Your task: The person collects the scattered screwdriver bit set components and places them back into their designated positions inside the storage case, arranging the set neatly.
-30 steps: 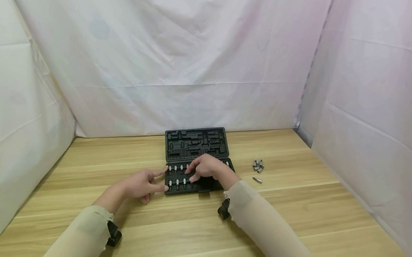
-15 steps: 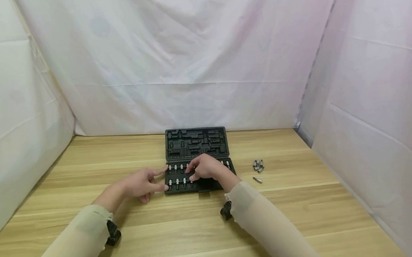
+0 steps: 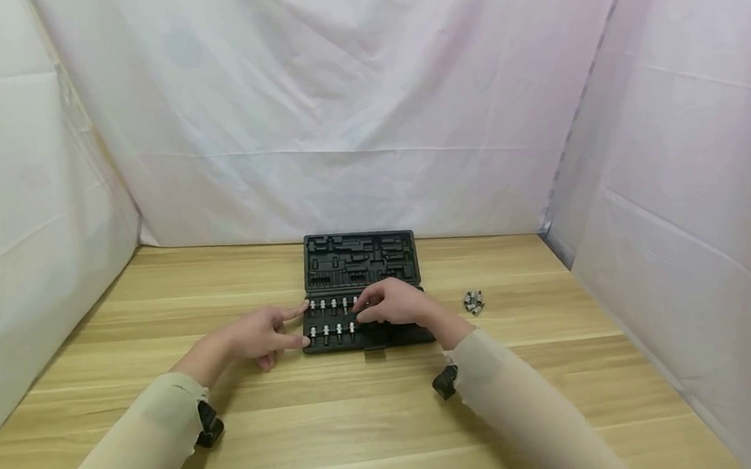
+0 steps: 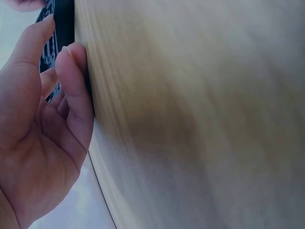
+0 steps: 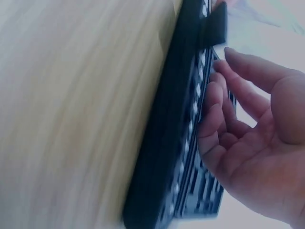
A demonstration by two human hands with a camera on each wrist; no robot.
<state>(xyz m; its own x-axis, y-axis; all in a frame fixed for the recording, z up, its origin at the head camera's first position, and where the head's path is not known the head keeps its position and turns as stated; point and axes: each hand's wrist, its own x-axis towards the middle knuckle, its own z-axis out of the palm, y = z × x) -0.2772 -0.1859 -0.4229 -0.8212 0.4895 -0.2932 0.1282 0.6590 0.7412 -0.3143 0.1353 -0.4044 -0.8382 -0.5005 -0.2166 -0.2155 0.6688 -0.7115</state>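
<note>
A black socket case (image 3: pixel 401 339) lies unfolded on the table, its moulded lid (image 3: pixel 360 267) leaning back. Silver bit sockets (image 3: pixel 339 330) stand in two rows in the tray. My left hand (image 3: pixel 258 335) steadies the case's left edge with extended thumb and index finger; the others curl underneath. Over the middle of the tray hovers my right hand (image 3: pixel 400 304), thumb and fingers apart and holding nothing in the right wrist view (image 5: pixel 252 129). It hides part of both rows.
Several loose bit sockets (image 3: pixel 473 302) lie heaped on the wooden table (image 3: pixel 339 431) right of the case. White cloth (image 3: pixel 337 104) encloses the back and sides. Both wrists carry black cameras.
My right hand has drawn back to the right from the lower row, uncovering the fourth socket there. The single loose bit by the heap is no longer visible near my right sleeve. Left hand stays put.
</note>
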